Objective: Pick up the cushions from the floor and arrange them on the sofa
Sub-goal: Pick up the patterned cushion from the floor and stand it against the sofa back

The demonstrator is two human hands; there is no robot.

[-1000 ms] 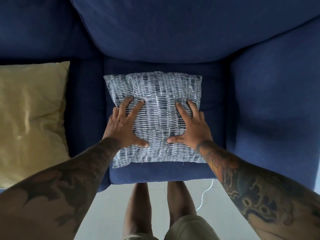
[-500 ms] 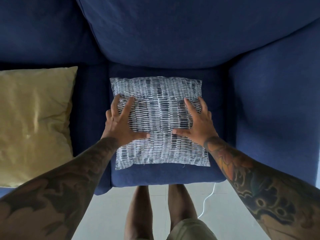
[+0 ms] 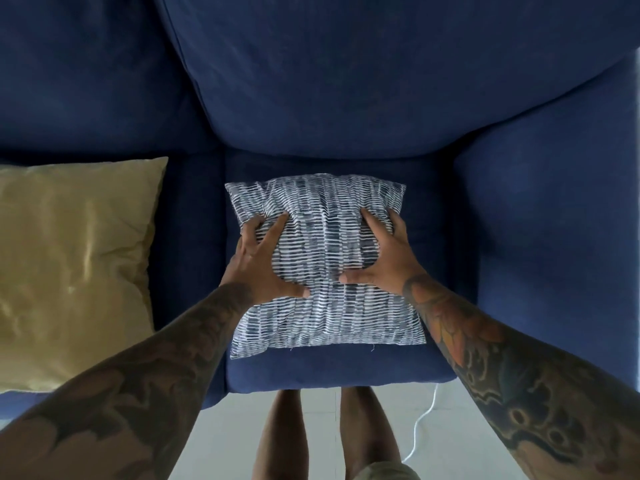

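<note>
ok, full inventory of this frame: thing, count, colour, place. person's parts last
patterned cushion: 1, white with dark blue dashes, flat on the right-hand seat of the sofa
yellow cushion: 1, gold-yellow, on the seat to the left, partly cut off by the frame edge
sofa: 1, dark blue, fills the upper frame
cable: 1, white, on the floor by the sofa front
floor: pale tiles, bottom of frame
left hand: 1, fingers spread, pressing on the patterned cushion
right hand: 1, fingers spread, pressing on the same cushion
legs: 2, bare, standing before the sofa
</note>
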